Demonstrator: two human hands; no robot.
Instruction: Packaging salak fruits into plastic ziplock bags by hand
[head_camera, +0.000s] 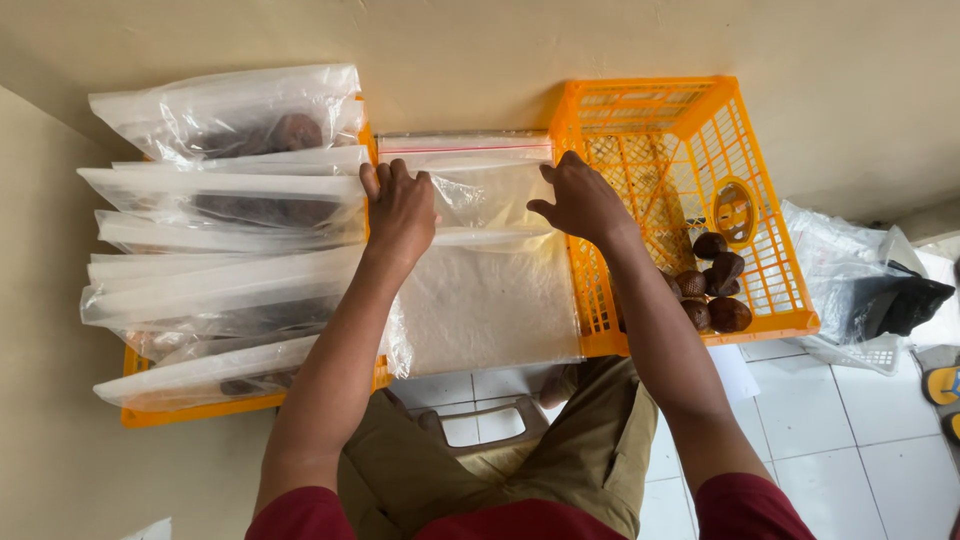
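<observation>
Both hands press flat on a clear zip bag (480, 190) wedged between two orange crates, little room either side. Left hand (398, 208) and right hand (580, 200) spread their fingers at its side edges, gripping nothing; brown scaly fruits (712, 285) sit in the right crate (760, 180)
</observation>
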